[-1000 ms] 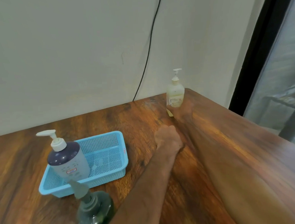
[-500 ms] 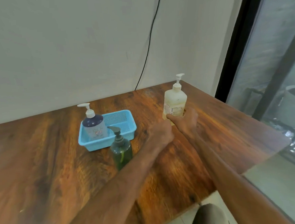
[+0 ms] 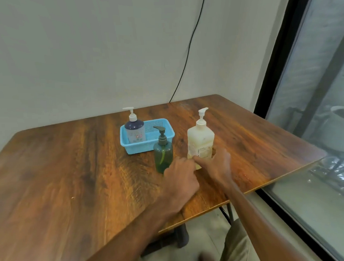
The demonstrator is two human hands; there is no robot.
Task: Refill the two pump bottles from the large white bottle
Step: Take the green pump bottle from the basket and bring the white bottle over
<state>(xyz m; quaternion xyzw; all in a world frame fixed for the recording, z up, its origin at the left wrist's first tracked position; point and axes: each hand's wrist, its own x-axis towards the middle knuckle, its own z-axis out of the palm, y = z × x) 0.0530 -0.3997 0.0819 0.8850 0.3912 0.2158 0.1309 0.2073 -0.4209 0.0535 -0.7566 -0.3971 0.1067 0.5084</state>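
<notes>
Desk (image 3: 70,164) carries three pump bottles. Large white bottle (image 3: 200,141) stands upright toward the right edge, and the right hand (image 3: 218,164) has its fingers clamped round the base. Green bottle (image 3: 163,154) is just beside it. Left hand (image 3: 180,175) has curled fingers, possibly touching nothing; cannot tell. Dark-topped bottle (image 3: 134,130) stands inside the blue basket (image 3: 140,148).

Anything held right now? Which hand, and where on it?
Right hand grips the large white bottle low on its body, near the base. Left hand is curled, holding nothing.
</notes>
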